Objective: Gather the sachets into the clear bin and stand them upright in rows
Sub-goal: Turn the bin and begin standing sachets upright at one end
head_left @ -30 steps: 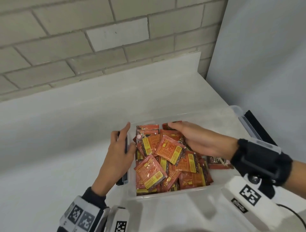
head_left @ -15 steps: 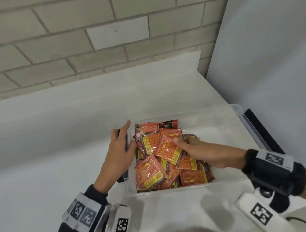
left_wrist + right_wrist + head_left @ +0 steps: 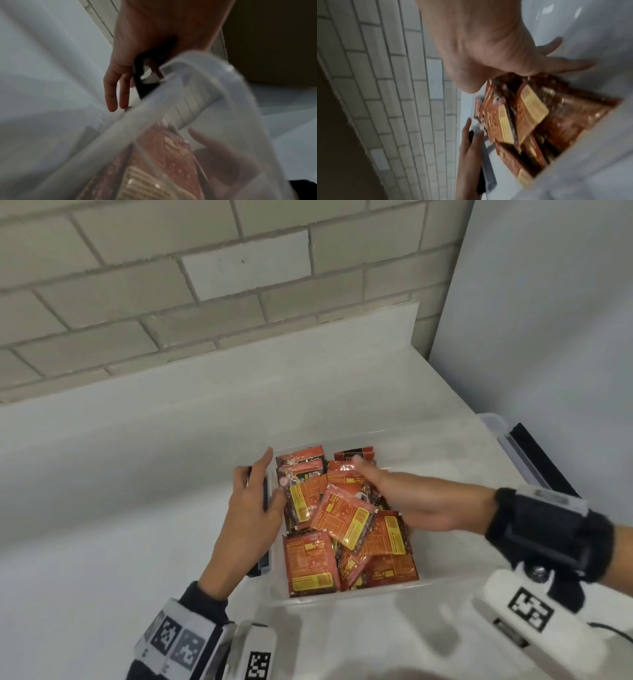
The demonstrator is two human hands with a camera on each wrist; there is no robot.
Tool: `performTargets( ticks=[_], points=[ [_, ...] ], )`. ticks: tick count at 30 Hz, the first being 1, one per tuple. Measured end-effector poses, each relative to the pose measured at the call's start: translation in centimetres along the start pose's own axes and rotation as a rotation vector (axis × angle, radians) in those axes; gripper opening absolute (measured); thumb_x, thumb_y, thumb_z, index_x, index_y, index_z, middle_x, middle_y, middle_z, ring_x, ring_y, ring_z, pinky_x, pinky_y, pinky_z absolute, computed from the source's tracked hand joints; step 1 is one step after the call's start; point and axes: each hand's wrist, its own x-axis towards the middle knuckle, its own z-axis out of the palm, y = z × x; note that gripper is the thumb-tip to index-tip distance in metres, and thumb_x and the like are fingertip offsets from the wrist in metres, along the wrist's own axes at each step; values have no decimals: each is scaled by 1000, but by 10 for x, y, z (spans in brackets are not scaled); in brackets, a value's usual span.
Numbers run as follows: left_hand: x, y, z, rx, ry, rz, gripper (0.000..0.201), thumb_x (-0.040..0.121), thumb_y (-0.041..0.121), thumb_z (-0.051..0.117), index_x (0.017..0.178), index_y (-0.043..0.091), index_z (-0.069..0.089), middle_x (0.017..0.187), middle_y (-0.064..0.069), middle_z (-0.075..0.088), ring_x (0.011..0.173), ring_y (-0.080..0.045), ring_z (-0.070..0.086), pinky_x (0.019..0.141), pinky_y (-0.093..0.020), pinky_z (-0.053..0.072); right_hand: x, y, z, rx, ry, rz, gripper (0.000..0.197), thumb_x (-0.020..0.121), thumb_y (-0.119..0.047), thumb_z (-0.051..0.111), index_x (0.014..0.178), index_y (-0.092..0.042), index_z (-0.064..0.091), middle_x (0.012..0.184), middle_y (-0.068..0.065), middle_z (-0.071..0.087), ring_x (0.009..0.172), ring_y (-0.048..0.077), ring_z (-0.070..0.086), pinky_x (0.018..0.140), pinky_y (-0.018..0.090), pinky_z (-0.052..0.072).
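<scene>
The clear bin (image 3: 394, 585) stands on a white counter, and its left half holds a loose heap of red and orange sachets (image 3: 342, 518), most lying flat or tilted. My left hand (image 3: 253, 501) holds the bin's left rim by the black latch (image 3: 263, 563), thumb inside and fingers outside; the left wrist view shows those fingers (image 3: 111, 97) hanging beside the latch (image 3: 142, 83). My right hand (image 3: 373, 481) reaches in from the right, its fingers lying flat on the sachets at the back of the heap. Blurred, the right wrist view shows its palm (image 3: 496, 47) over the sachets (image 3: 522, 115).
A grey brick wall (image 3: 205, 302) rises behind the counter (image 3: 137, 474). A pale blue-grey panel (image 3: 548, 320) closes off the right side. The bin's right end carries a second black latch (image 3: 537, 450). The bin's right half (image 3: 462, 467) holds no sachets.
My right hand drew back over the heap, then went forward again to the back sachets. Some sachets shifted, and one front-left sachet now lies flat. The left hand stayed on the rim.
</scene>
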Motion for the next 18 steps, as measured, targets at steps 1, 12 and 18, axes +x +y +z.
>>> performTargets(
  ticks=[1, 12, 18],
  points=[
    [0, 0, 0, 0, 4, 3, 55, 101, 26, 42, 150, 31, 21, 127, 8, 29, 87, 12, 43, 61, -6, 43, 7, -1, 9, -4, -11, -14, 73, 80, -82, 34, 143, -46, 33, 156, -2, 31, 143, 24, 30, 113, 59, 26],
    [-4, 3, 0, -22, 0, -6, 54, 101, 24, 41, 151, 30, 21, 122, 11, 25, 85, 20, 41, 59, 3, 38, -18, 36, 11, 52, -53, 117, 102, 63, -94, 41, 148, -51, 5, 162, -13, -1, 150, 22, 3, 114, 65, 9],
    [-11, 4, -1, -25, 21, 8, 56, 100, 21, 46, 150, 28, 23, 122, 10, 30, 87, 12, 43, 70, 3, 31, -14, 25, 33, 84, -260, 75, 92, 69, -84, 52, 147, -42, 29, 155, -2, 33, 143, 24, 30, 115, 59, 22]
  ],
)
